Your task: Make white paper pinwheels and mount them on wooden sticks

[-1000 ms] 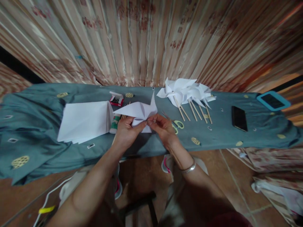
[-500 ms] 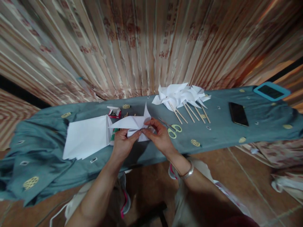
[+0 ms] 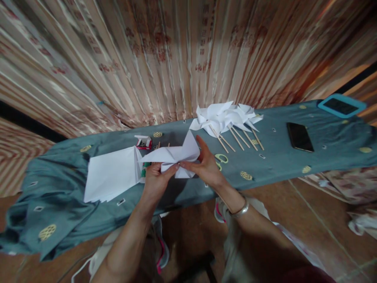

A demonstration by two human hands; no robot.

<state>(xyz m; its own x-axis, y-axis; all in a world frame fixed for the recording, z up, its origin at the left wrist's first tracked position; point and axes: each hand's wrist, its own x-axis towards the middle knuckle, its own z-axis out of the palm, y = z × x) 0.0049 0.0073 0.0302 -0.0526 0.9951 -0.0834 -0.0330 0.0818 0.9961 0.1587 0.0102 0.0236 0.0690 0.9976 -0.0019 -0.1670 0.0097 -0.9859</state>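
A white paper pinwheel [image 3: 173, 154] with folded blades is held over the cloth-covered table. My left hand [image 3: 159, 177] grips its lower left side, thumb pressed near the centre. My right hand [image 3: 207, 167] has its thumb at the middle, where a small pin head shows, and its fingers behind the right blade. Scissors with light green handles [image 3: 221, 158] lie just right of my right hand, partly hidden by it. Left of my left hand rests a stack of white paper [image 3: 112, 173]. Behind it stands an open red and white box [image 3: 143, 142] of small dark metal pieces.
Several finished white pinwheels [image 3: 220, 116] on wooden sticks lie at the back. To the right are a black phone [image 3: 300, 136] and a blue-framed device [image 3: 341, 106]. A pleated curtain [image 3: 182, 59] hangs behind the green tablecloth [image 3: 277, 157].
My right hand's fingers have opened out behind the right blade, and its thumb now presses at the pinwheel's centre. The right blade stands wider. The view has shifted slightly.
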